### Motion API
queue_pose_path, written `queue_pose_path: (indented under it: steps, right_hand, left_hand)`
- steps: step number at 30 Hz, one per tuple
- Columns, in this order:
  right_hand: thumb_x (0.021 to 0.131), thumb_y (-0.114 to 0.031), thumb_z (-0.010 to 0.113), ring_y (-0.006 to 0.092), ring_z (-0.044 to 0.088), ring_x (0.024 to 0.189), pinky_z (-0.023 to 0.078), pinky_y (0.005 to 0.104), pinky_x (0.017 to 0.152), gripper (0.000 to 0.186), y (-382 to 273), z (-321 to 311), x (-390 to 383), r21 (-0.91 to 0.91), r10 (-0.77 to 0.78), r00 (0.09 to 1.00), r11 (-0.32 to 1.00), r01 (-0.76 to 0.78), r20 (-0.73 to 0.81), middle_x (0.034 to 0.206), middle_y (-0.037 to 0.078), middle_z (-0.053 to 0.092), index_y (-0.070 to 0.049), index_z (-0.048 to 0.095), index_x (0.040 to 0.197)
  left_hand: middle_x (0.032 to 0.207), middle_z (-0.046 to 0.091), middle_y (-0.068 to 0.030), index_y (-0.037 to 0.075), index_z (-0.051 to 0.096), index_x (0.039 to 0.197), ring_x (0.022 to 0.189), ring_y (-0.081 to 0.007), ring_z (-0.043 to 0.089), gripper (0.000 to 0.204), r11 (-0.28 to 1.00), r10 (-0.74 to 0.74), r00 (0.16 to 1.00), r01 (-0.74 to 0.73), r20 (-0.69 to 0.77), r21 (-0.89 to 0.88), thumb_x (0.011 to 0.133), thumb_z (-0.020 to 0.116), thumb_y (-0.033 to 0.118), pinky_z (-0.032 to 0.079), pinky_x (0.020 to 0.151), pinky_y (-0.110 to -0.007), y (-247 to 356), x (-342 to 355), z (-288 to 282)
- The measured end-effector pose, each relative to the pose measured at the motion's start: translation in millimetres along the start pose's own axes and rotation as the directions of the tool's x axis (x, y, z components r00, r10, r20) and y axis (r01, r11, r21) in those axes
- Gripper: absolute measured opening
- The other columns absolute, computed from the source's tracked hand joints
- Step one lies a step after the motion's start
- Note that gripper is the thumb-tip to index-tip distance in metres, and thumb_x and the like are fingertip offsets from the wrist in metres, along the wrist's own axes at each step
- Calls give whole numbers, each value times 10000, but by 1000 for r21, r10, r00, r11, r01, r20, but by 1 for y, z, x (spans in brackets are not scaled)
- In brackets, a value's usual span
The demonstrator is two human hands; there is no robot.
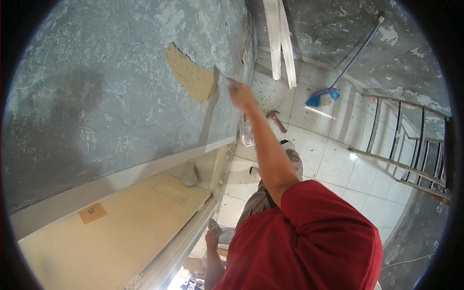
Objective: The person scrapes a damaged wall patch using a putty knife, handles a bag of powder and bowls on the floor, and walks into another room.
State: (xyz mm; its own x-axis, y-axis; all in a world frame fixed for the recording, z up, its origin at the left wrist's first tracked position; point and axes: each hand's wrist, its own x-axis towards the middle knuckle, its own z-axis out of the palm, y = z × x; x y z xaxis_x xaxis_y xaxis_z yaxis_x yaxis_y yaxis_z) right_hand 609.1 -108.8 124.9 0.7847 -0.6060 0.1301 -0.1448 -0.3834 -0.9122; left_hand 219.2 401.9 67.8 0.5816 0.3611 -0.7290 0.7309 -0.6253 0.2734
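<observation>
My right hand [240, 95] is raised to the grey wall [125, 92], closed around a thin-bladed scraper [223, 76] that is mostly hidden by the fingers. Its pale tip is beside the right end of an exposed tan patch [191, 75] with a ragged edge. Low at my left side, my left hand [211, 238] is closed around a small greyish thing [213, 224]; I cannot make out what it is.
Below the wall lies a cream panel [130, 222] with an orange square [92, 212]. On the debris-strewn tiles [309, 145] lies a hammer [277, 122]. A blue broom [316, 99] leans at the far wall near white boards [280, 41]; a ladder [396, 162] is at right.
</observation>
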Motion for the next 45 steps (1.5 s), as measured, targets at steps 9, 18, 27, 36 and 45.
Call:
queue_pose_path:
  steps: [9, 18, 27, 36, 45]
  right_hand:
    - [906, -237, 457, 147, 533, 550, 432, 289, 515, 321, 19, -19, 14, 232, 274, 901, 903, -362, 337, 653, 89, 589, -77, 571, 1159]
    - [918, -260, 511, 87, 494, 591, 385, 215, 504, 268, 78, -12, 21, 758, 538, 780, 350, -551, 318, 758, 44, 600, 3, 562, 935]
    - [844, -129, 571, 152, 611, 634, 502, 260, 592, 196, 39, 79, 10, 859, 599, 800, 399, -320, 20, 814, 102, 660, 56, 614, 890]
    - [847, -108, 585, 185, 602, 573, 501, 283, 510, 185, 49, 76, 8, 917, 591, 792, 215, -337, 153, 753, 146, 633, 75, 609, 857]
    - [837, -118, 631, 167, 600, 589, 493, 257, 517, 179, 46, 71, 5, 917, 584, 784, 162, -366, 210, 751, 140, 639, 59, 605, 823]
  left_hand:
    - [813, 633, -253, -121, 614, 942, 799, -309, 607, 600, 996, -19, 1000, 17, 25, 90, 893, 421, 445, 451, 703, -396, 61, -19, -7]
    - [864, 658, -217, -77, 620, 1035, 839, -235, 609, 555, 985, 171, 985, -171, 1, -16, 900, 432, 427, 452, 758, -349, 122, -29, -13]
    - [752, 613, -272, -121, 611, 949, 776, -331, 610, 630, 987, -14, 1000, 12, 13, 161, 887, 396, 468, 438, 703, -414, 25, -32, -38]
    - [647, 577, -155, -113, 618, 830, 625, -213, 523, 588, 1000, 25, 1000, -25, 20, 12, 879, 458, 451, 402, 600, -367, 40, -39, -28]
    - [904, 649, -184, -57, 622, 1054, 830, -233, 603, 496, 986, 116, 992, -120, 44, 119, 920, 426, 379, 453, 747, -339, 88, -18, -40]
